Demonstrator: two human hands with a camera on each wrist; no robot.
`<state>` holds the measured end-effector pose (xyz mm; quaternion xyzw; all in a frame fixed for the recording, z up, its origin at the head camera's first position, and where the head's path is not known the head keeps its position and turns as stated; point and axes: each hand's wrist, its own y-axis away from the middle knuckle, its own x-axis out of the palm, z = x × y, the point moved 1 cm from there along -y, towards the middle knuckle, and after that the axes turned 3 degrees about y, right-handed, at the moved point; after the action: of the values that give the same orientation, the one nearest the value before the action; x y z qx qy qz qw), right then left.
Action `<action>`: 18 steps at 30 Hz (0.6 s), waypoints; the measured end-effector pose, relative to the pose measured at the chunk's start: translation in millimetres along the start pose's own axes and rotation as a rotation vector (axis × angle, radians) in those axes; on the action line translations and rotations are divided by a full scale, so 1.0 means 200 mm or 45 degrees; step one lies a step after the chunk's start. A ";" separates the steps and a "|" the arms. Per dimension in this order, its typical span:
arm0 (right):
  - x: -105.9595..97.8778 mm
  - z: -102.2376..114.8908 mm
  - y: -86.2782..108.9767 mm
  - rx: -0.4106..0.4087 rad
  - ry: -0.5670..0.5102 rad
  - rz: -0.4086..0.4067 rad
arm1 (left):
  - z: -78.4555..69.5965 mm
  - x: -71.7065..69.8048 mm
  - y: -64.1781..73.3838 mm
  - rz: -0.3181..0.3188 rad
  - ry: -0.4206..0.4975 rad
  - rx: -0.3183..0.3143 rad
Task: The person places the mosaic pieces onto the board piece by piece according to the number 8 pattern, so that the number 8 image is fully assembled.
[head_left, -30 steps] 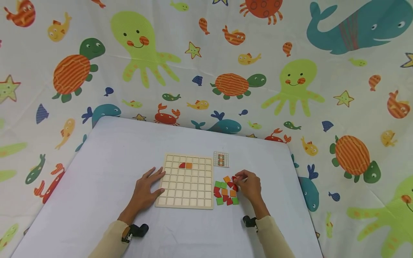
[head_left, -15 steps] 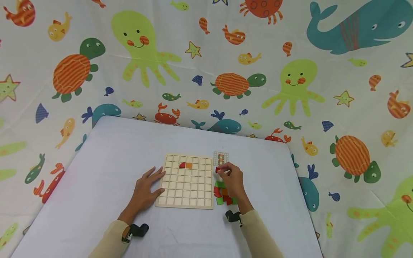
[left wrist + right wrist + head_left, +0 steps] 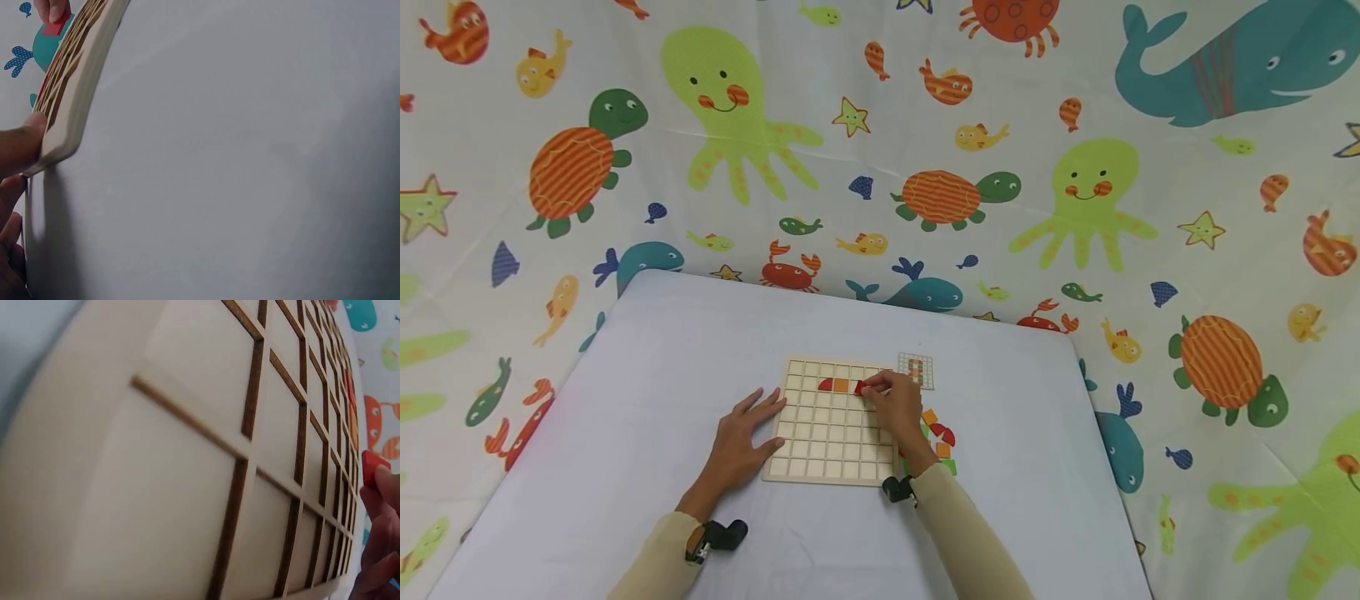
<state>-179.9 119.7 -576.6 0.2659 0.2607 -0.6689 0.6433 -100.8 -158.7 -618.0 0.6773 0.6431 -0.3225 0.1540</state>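
Note:
A square wooden grid board [image 3: 808, 454] lies on the table. In its second row from the far edge sit a red round-edged tile [image 3: 825, 384] and an orange square tile [image 3: 841, 386]. My right hand [image 3: 895, 407] pinches a red tile [image 3: 859, 387] between thumb and fingertips, just right of the orange one and close over the grid. The right wrist view shows this red tile [image 3: 373, 464] at the fingertips too. My left hand [image 3: 741, 437] has its fingers spread along the board's left edge, and its thumb [image 3: 36, 125] rests at the near corner.
Beyond the board's right side lies a small grid card [image 3: 927, 362] with a printed coloured pattern. Several loose red, orange and green tiles [image 3: 943, 450] lie right of the board, partly hidden by my right forearm. A patterned cloth [image 3: 880, 125] hangs behind the white table [image 3: 700, 333].
My right hand has taken a red tile from the loose pile and carried it left, past the card, to above the board's second row. My left hand stays at the board's edge.

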 end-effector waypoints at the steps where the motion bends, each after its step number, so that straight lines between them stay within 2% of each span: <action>1: 0.01 0.01 -0.01 0.002 0.019 -0.001 | 0.00 0.00 0.00 0.004 0.000 -0.003; 18: 0.08 0.05 -0.07 0.035 0.175 0.015 | 0.01 0.00 -0.01 0.053 0.004 -0.056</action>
<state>-194.6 101.2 -581.0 0.3218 0.2934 -0.6488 0.6241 -102.9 -159.3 -618.2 0.6876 0.6359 -0.3038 0.1746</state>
